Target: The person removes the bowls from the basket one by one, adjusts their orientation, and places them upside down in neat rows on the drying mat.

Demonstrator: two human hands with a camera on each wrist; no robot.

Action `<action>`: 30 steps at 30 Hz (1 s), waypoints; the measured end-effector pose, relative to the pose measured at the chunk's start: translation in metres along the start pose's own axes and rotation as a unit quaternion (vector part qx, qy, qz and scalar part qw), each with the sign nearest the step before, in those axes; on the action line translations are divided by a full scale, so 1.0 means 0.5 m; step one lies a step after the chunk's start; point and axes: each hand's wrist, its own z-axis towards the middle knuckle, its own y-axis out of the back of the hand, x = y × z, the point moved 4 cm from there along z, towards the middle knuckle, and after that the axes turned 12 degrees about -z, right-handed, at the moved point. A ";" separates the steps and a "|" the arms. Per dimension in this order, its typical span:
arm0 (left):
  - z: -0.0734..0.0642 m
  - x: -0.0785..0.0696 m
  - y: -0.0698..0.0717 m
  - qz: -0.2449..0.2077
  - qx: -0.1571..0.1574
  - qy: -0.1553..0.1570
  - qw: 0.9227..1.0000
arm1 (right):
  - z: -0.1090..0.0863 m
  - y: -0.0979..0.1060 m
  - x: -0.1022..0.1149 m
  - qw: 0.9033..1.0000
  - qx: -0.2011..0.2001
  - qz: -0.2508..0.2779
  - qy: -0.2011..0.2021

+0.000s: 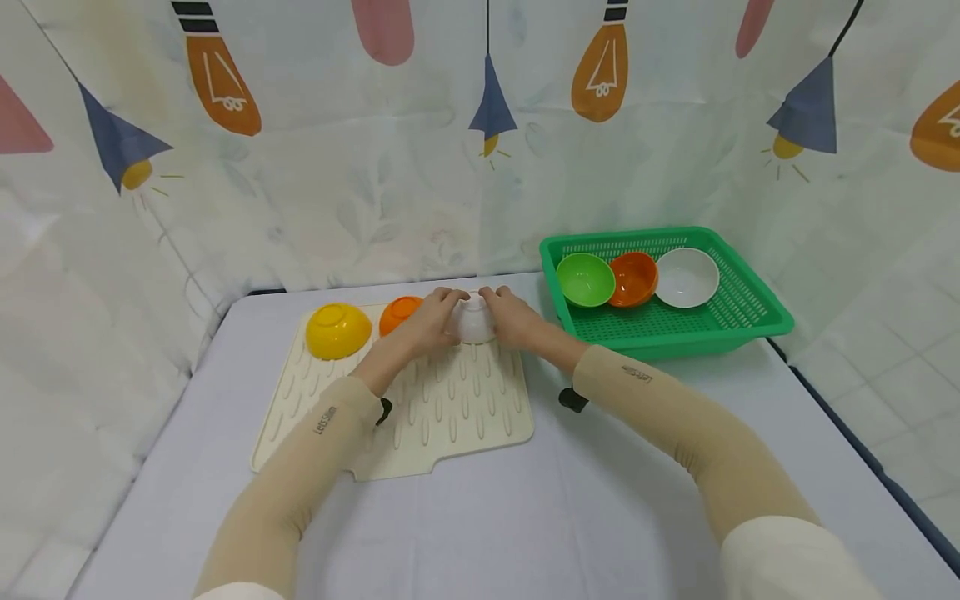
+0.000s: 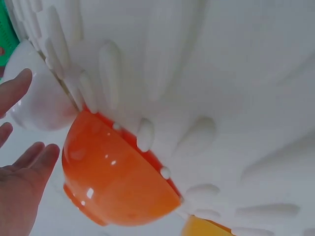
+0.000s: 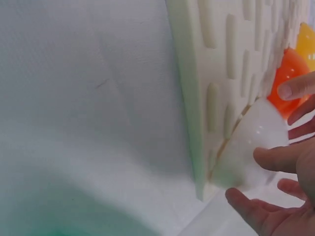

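Upside down on the cream ridged mat (image 1: 465, 417), a white bowl (image 1: 476, 321) stands between my two hands. My left hand (image 1: 435, 321) is at its left side, fingers spread and fairly straight in the left wrist view. On the right side, my right hand (image 1: 515, 318) has extended fingers at the bowl's surface, seen in the right wrist view; firm contact is hard to tell. Left of the white bowl sits an upturned orange bowl (image 2: 115, 169), partly hidden by my left hand in the head view. Farther left lies an upturned yellow bowl (image 1: 338, 331).
A green plastic basket (image 1: 675, 343) stands at the back right of the table (image 1: 480, 533). Inside it are a green bowl (image 1: 586, 280), an orange-red bowl (image 1: 633, 279) and a white bowl (image 1: 687, 277). A patterned curtain (image 1: 360, 183) hangs behind the table.
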 end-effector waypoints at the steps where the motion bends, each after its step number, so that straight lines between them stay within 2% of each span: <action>1: -0.006 -0.002 0.003 -0.004 -0.001 -0.001 1.000 | -0.004 0.004 0.002 1.000 0.001 0.000 0.002; 6: -0.043 -0.008 0.019 -0.006 -0.007 -0.022 1.000 | -0.029 0.026 0.007 1.000 0.001 0.006 0.022; 10: -0.075 -0.009 0.035 -0.015 -0.026 -0.028 0.999 | -0.049 0.046 -0.001 0.999 -0.006 0.018 0.037; 14: -0.107 -0.003 0.053 -0.028 -0.060 -0.034 0.997 | -0.064 0.065 -0.020 0.995 -0.015 0.068 0.074; 19: -0.146 0.025 0.075 -0.051 -0.101 -0.040 0.993 | -0.079 0.081 -0.052 0.982 -0.022 0.148 0.113; 24: -0.190 0.064 0.098 -0.077 -0.130 -0.024 0.988 | -0.098 0.107 -0.091 0.973 -0.029 0.209 0.089; 28: -0.220 0.098 0.127 -0.081 -0.172 -0.008 0.982 | -0.112 0.132 -0.133 0.965 -0.034 0.253 0.051; 30: -0.235 0.112 0.143 -0.082 -0.196 0.001 0.977 | -0.120 0.145 -0.158 0.957 -0.037 0.284 0.035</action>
